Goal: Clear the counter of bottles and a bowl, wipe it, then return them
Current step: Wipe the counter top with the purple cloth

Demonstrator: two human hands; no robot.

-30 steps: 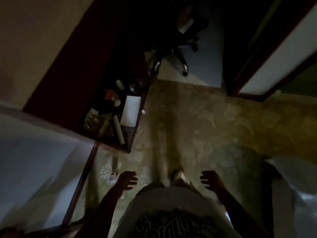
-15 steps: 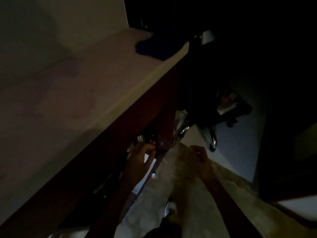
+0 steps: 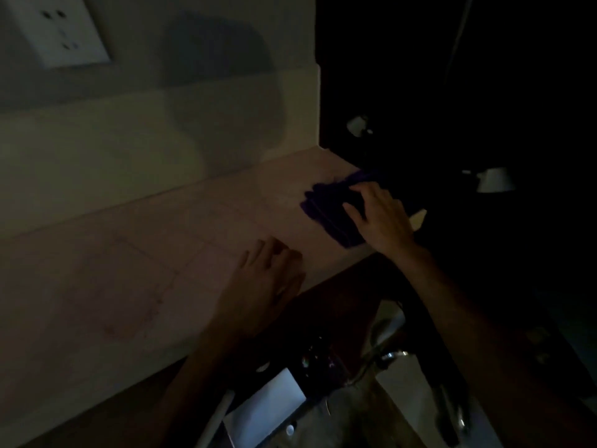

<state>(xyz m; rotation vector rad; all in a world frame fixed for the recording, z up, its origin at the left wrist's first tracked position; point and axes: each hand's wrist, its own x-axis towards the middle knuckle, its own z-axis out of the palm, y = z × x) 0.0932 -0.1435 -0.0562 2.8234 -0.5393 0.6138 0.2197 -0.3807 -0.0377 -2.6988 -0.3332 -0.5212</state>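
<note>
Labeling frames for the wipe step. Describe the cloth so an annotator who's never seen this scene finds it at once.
Find the pale counter running below the wall with the white socket plate. Follow it to its far right end, where it meets the dark area. The cloth is the folded dark purple patch lying there under the right hand; it is the only dark, coloured item on the light surface, and the left hand rests apart from it.

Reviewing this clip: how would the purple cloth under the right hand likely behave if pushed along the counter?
The purple cloth looks soft and folded in layers, so it would probably bunch or unfold rather than slide stiffly. The right hand lies flat on it, which should help. It probably weighs little.
</note>
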